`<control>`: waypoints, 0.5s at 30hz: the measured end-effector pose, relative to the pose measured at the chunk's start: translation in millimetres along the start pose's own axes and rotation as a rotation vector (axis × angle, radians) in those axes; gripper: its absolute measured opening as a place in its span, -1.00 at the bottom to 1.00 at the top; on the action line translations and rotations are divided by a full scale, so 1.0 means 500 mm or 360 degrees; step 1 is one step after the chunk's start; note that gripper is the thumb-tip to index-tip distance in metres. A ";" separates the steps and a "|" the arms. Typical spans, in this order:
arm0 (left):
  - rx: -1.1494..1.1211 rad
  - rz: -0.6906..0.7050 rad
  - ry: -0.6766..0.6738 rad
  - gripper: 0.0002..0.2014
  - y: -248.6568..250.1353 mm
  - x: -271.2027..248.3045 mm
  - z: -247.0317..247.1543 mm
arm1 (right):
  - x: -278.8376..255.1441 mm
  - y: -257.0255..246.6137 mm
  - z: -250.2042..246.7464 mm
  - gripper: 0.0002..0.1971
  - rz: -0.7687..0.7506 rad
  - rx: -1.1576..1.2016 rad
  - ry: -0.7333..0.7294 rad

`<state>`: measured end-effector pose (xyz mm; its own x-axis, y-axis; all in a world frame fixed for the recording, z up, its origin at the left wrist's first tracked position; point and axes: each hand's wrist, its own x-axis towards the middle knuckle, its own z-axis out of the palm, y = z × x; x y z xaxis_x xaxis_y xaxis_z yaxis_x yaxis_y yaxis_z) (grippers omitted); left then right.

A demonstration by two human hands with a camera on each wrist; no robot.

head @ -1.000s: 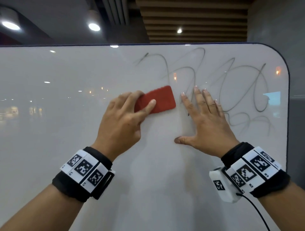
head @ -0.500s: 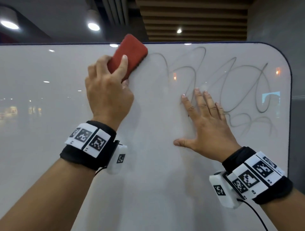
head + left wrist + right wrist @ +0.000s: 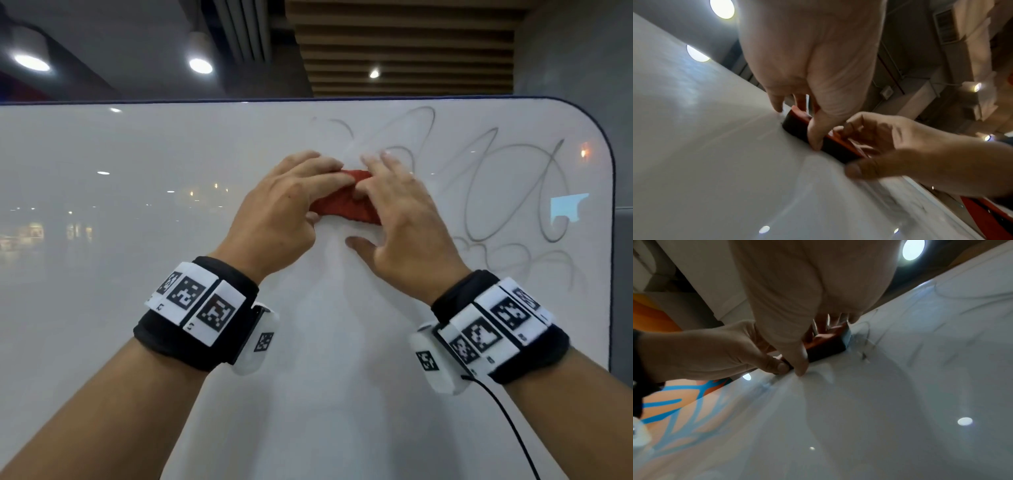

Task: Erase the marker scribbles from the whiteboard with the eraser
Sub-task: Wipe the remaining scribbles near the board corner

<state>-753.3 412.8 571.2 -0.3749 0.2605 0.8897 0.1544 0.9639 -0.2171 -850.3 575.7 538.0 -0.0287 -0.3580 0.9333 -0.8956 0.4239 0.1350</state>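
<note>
Eraser [image 3: 346, 202] (red) gripped against whiteboard [image 3: 137, 240] by both hands.

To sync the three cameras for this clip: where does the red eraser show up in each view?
Head: eraser just above centre, flat on the whiteboard, between both hands.
Left wrist: eraser right of centre, dark edge on the board, under the left hand.
Right wrist: eraser at centre, under the right hand.
Shared landmark: the left thumb at the eraser's lower edge.
</note>
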 end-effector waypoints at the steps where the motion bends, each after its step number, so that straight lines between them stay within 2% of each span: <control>1: 0.0007 -0.0069 0.0050 -0.24 0.000 -0.003 0.001 | 0.012 -0.002 0.005 -0.46 -0.0042 0.0041 0.0023; 3: 0.0054 -0.0347 0.0107 -0.06 -0.006 -0.011 0.003 | 0.028 -0.003 0.012 -0.48 -0.0073 0.0078 0.0100; 5: 0.0174 -0.0658 -0.0007 0.06 -0.012 -0.017 0.000 | 0.039 -0.003 0.016 -0.42 -0.0074 -0.0002 0.0136; 6: 0.0288 -0.0740 -0.0098 0.06 -0.014 -0.020 0.000 | 0.045 0.000 0.019 -0.40 -0.0051 -0.0052 0.0163; 8: 0.0464 -0.0779 -0.0220 0.03 -0.017 -0.021 0.001 | 0.065 0.006 0.022 -0.39 0.0084 -0.0102 0.0276; 11: 0.0533 -0.0793 -0.0261 0.00 -0.019 -0.022 0.001 | 0.092 -0.010 0.042 -0.37 0.0241 -0.0138 0.0406; 15: 0.0534 -0.0788 -0.0253 0.00 -0.021 -0.031 0.003 | 0.095 -0.040 0.067 -0.38 0.0006 -0.0206 0.0322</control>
<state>-750.7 398.8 559.1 -0.4641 -0.2418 0.8522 -0.3590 0.9308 0.0686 -848.7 522.2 568.4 0.0696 -0.1877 0.9798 -0.8310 0.5325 0.1610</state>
